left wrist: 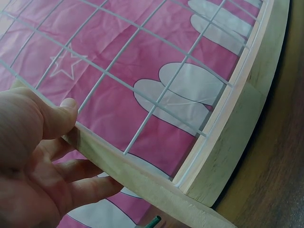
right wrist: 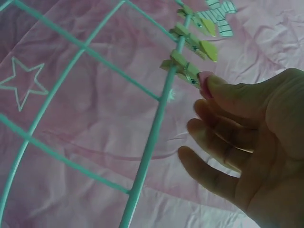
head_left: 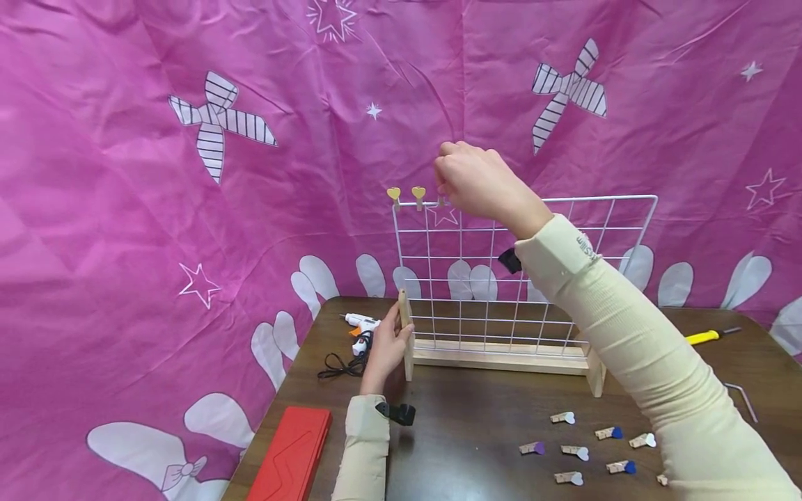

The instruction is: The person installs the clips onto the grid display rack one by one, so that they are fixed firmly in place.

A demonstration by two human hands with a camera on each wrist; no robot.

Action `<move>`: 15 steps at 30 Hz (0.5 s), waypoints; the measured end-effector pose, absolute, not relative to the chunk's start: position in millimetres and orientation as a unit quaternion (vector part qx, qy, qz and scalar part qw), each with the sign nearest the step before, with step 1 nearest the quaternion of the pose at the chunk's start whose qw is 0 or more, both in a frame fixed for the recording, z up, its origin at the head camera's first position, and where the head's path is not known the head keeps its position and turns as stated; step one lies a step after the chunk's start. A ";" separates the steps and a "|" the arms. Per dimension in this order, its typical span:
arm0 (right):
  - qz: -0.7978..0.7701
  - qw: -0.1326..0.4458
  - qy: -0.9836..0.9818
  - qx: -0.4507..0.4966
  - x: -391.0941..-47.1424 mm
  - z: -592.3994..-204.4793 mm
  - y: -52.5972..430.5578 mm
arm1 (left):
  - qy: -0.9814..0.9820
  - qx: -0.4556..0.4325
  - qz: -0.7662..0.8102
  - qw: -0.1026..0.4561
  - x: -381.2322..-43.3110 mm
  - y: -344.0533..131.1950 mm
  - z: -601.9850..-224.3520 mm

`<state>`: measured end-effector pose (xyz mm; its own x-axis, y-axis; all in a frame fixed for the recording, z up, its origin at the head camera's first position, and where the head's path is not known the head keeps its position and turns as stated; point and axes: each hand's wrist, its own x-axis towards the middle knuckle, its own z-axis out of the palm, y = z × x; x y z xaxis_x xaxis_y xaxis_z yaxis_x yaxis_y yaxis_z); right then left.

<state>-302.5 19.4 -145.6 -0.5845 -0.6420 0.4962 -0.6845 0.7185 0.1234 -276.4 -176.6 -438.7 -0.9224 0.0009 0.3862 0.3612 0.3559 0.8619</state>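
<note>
A white wire grid [head_left: 489, 280] stands upright in a wooden base [head_left: 501, 356] with side posts. My left hand [head_left: 386, 348] grips the left wooden post [left wrist: 128, 161], thumb on one face and fingers behind it. At the grid's top rail, my right hand [right wrist: 247, 137] pinches a small wooden clothespin [right wrist: 183, 68] by its pinkish end; its jaws are on the rail. Beside it, two clothespins with yellow hearts [head_left: 418, 193] are clipped on the same rail towards the left corner. In the head view my right hand [head_left: 479, 181] mostly hides the pinched clothespin.
Several clothespins with white, blue and purple hearts [head_left: 575, 452] lie on the brown table [head_left: 464, 424]. A glue gun [head_left: 361, 323] with a black cord and a red case [head_left: 291, 452] are at left. A yellow-handled screwdriver [head_left: 703, 337] and a hex key [head_left: 744, 398] lie right.
</note>
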 end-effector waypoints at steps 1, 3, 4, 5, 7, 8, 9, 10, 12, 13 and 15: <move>0.042 0.264 -0.889 0.373 -302.8 -146.2 19.7 | -0.807 -0.113 -0.556 0.161 -273.3 -175.5 -434.6; 0.045 0.266 -0.889 0.371 -302.8 -147.0 20.5 | -0.807 -0.114 -0.556 0.160 -266.7 -173.5 -426.3; 0.048 0.265 -0.890 0.369 -302.2 -146.9 21.1 | -0.808 -0.116 -0.554 0.162 -263.8 -172.9 -423.0; 0.051 0.264 -0.891 0.367 -301.6 -146.9 21.7 | -0.808 -0.115 -0.554 0.161 -263.2 -173.0 -422.5; 0.059 0.259 -0.894 0.362 -301.0 -146.8 23.3 | -0.808 -0.114 -0.556 0.160 -262.3 -173.1 -421.9; 0.065 0.255 -0.895 0.360 -300.9 -146.8 24.2 | -0.807 -0.114 -0.557 0.159 -262.1 -173.0 -421.9; 0.069 0.253 -0.896 0.359 -300.9 -146.9 25.3 | -0.806 -0.115 -0.559 0.159 -262.1 -172.9 -422.3; 0.072 0.251 -0.897 0.358 -301.1 -147.0 26.3 | -0.806 -0.114 -0.560 0.157 -262.2 -172.7 -422.2; 0.076 0.248 -0.897 0.358 -302.2 -147.5 28.2 | -0.808 -0.110 -0.558 0.153 -262.2 -172.0 -421.6; 0.077 0.246 -0.897 0.360 -302.9 -147.6 29.1 | -0.810 -0.108 -0.556 0.152 -262.0 -171.5 -421.0; 0.076 0.248 -0.895 0.364 -303.9 -147.8 30.5 | -0.813 -0.105 -0.553 0.151 -261.9 -170.9 -420.6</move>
<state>-303.9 30.5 -147.8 -0.6121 -0.6141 0.4982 -0.6892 0.7232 0.0446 -261.9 -170.9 -420.6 -0.9322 0.0042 0.3618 0.3381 0.3660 0.8670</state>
